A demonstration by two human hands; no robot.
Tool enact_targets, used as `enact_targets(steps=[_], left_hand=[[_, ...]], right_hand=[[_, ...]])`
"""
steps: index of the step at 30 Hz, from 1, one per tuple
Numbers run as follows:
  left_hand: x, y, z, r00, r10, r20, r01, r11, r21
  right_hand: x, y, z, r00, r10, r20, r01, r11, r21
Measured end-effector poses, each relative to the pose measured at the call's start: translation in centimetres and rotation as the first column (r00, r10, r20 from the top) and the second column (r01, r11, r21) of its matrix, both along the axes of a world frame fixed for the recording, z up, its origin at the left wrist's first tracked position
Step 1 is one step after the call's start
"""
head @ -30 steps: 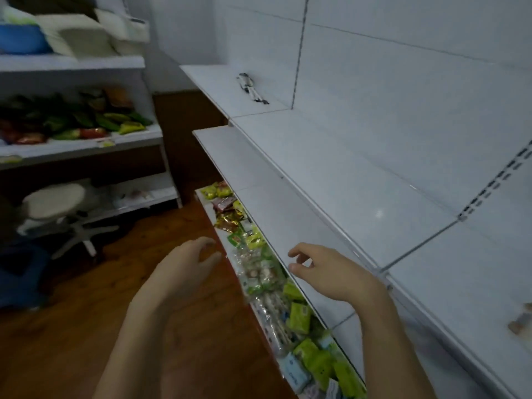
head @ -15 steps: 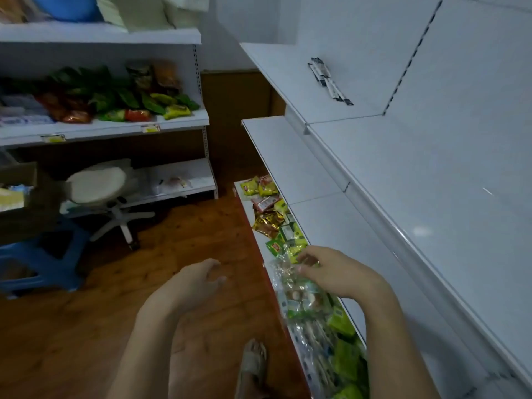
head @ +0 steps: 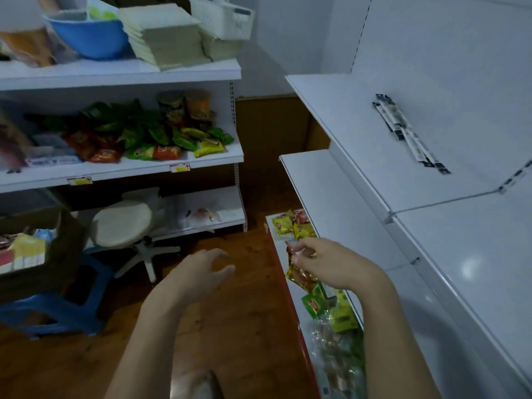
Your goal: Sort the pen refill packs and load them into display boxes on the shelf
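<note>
White metal shelving (head: 359,203) fills the right side of the room, above a wooden floor (head: 230,326). On the lowest tier, the right hand (head: 331,262) reaches over a heap of snack packets (head: 319,298), its fingertips curled close around the corner of a gold wrapper (head: 299,273) — whether they actually pinch it is hard to tell. Left of that hand, over bare floor, the left hand (head: 201,272) hangs with fingers loosely spread, holding nothing. The pen refill packs (head: 408,133) lie well above and beyond the right hand, flat on the upper shelf — a few long narrow strips side by side. Far left of both hands stand a round stool (head: 122,223), a blue step stool (head: 57,312) carrying a cardboard box (head: 62,254), and a second rack with green and red packets.
</note>
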State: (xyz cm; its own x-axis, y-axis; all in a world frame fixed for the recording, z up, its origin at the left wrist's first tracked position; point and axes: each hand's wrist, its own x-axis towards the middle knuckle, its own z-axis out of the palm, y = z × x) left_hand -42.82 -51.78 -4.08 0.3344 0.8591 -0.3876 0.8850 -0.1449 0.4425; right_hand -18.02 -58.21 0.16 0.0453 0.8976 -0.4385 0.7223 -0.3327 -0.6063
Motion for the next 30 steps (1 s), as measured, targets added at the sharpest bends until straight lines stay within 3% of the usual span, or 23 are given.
enact_targets(steps=[4,11,15,20,25,28,30], left_hand=[[-0.4,9.3,-1.0,0.999,-0.019,0.044,0.02,1.0,-0.024],[1.7,24.8,0.3,0.975,-0.216,0.048,0.217,0.976,-0.024],[5.9,31.4,1.2,0.922,-0.385,0.037,0.387,0.92,-0.056],[13.4,38.4,1.9,0.872,-0.477,0.109,0.483,0.875,-0.029],[19.1,44.0,2.8,0.779,-0.618,0.108,0.625,0.779,-0.054],[23.9,47.1,4.5,0.732,-0.671,0.122,0.65,0.74,0.174],[27.3,47.3,6.1,0.665,-0.7,0.262,0.625,0.713,0.318]], right_hand=[[-0.3,7.9,-0.7,0.997,-0.071,0.03,0.071,0.997,0.026],[-1.4,18.2,-1.5,0.976,-0.214,0.031,0.215,0.977,-0.008],[0.4,21.7,-0.4,0.947,-0.319,0.037,0.32,0.946,-0.044],[5.2,27.2,0.9,0.889,-0.457,0.017,0.455,0.888,0.074],[9.7,32.5,1.5,0.896,-0.443,-0.016,0.443,0.894,0.059],[12.3,35.3,2.7,0.858,-0.508,-0.078,0.514,0.84,0.175],[13.7,35.7,3.4,0.822,-0.562,-0.087,0.566,0.792,0.229]])
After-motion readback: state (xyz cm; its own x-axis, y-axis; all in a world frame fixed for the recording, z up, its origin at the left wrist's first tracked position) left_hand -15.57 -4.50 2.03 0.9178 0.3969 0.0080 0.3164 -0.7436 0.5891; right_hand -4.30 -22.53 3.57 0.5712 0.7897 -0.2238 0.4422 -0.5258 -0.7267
